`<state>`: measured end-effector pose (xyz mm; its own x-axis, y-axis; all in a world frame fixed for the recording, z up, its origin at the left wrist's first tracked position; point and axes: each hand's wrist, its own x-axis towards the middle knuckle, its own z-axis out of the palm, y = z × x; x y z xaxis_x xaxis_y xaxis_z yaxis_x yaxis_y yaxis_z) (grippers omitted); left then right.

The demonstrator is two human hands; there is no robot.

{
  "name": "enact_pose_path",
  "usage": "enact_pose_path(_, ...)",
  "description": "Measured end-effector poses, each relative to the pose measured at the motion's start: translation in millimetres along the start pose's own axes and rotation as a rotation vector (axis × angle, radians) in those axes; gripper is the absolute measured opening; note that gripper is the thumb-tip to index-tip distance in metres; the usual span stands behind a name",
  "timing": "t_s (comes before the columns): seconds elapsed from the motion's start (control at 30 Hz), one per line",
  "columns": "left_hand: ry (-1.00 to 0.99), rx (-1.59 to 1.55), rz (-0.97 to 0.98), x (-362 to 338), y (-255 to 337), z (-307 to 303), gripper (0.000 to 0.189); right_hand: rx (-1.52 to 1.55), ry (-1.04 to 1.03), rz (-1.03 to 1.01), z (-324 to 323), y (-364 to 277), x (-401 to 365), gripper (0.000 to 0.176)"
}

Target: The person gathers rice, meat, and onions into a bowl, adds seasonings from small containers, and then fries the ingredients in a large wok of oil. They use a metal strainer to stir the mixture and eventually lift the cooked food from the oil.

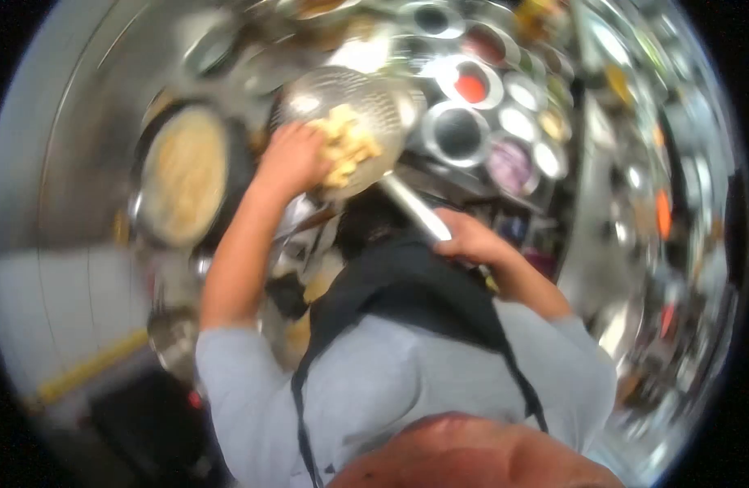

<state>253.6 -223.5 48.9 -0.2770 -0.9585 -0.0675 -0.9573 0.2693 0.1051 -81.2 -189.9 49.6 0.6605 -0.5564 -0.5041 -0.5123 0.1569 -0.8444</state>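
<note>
A wide perforated metal skimmer (378,110) holds a heap of pale yellow food pieces (342,146); their exact kind is too blurred to make out. My right hand (464,234) is closed round the end of its metal handle (415,206). At the skimmer's left side, my left hand (296,159) reaches over the rim, fingers curled against the pieces. Its fingertips are blurred and partly hidden. Left of that forearm is a dark-rimmed wok (185,175) with light tan liquid, probably oil, in it.
Beyond the skimmer, at the right, stand several round metal containers, one with red contents (470,88) and one with purple pieces (511,165). A metal counter (598,203) with blurred utensils runs down the right. White tiles (69,313) lie at the lower left.
</note>
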Motion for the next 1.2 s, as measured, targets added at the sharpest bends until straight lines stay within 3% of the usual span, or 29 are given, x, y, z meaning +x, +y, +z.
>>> enact_pose_path(0.07,-0.005,0.016,0.121,14.0,28.3,-5.3,0.039,0.064,0.016,0.107,-4.4,23.0,-35.1,0.047)
enact_pose_path(0.13,-0.002,0.028,0.239,26.5,60.6,-16.7,0.045,0.053,0.133,-0.004,-2.6,42.7,-67.3,0.048)
enact_pose_path(0.17,0.000,0.038,0.324,36.1,83.7,-24.6,0.045,0.203,0.155,-0.039,-0.3,61.7,-77.4,0.048)
enact_pose_path(0.2,0.089,0.068,0.369,43.3,106.4,-34.9,0.047,0.187,0.203,-0.115,-3.5,71.0,-89.8,0.049)
enact_pose_path(0.27,0.185,0.103,0.432,55.2,148.4,-63.5,0.050,0.267,0.250,-0.037,-15.0,70.6,-123.2,0.047)
enact_pose_path(0.33,0.507,-0.059,0.582,58.5,184.8,-96.2,0.054,0.337,0.309,-0.016,-26.3,71.3,-150.2,0.045)
enact_pose_path(0.43,0.802,-0.305,0.716,59.7,222.9,-111.2,0.041,0.566,0.465,0.018,-57.1,66.4,-208.8,0.042)
enact_pose_path(0.53,0.815,-0.531,0.731,71.5,249.8,-95.5,0.037,0.656,0.733,0.005,-101.0,78.9,-259.4,0.045)
enact_pose_path(0.6,0.745,-0.622,0.696,81.7,271.5,-76.2,0.032,0.667,0.939,-0.039,-132.4,119.2,-283.3,0.045)
enact_pose_path(0.67,0.512,-0.735,0.597,92.6,288.6,-58.1,0.030,0.414,1.099,0.234,-170.8,126.9,-309.6,0.040)
enact_pose_path(0.73,0.367,-0.787,0.590,98.8,307.4,-47.5,0.028,0.305,1.279,0.331,-208.0,143.4,-315.5,0.039)
enact_pose_path(0.87,0.112,-0.901,0.573,101.7,335.3,-25.9,0.029,0.057,1.458,0.531,-275.3,257.3,-300.6,0.043)
enact_pose_path(0.93,-0.042,-0.995,0.571,98.6,341.0,-16.0,0.030,-0.381,1.689,0.616,-292.3,303.3,-290.8,0.051)
enact_pose_path(1.07,-0.417,-1.261,0.438,80.7,330.9,-1.8,0.033,-0.464,1.835,0.656,-305.4,323.5,-280.8,0.061)
enact_pose_path(1.13,-0.524,-1.322,0.481,70.1,315.8,3.9,0.039,-0.603,1.980,0.498,-303.1,309.9,-285.5,0.067)
enact_pose_path(1.2,-0.494,-1.344,0.532,55.4,294.2,21.1,0.046,-0.470,1.830,0.427,-289.5,265.7,-296.1,0.067)
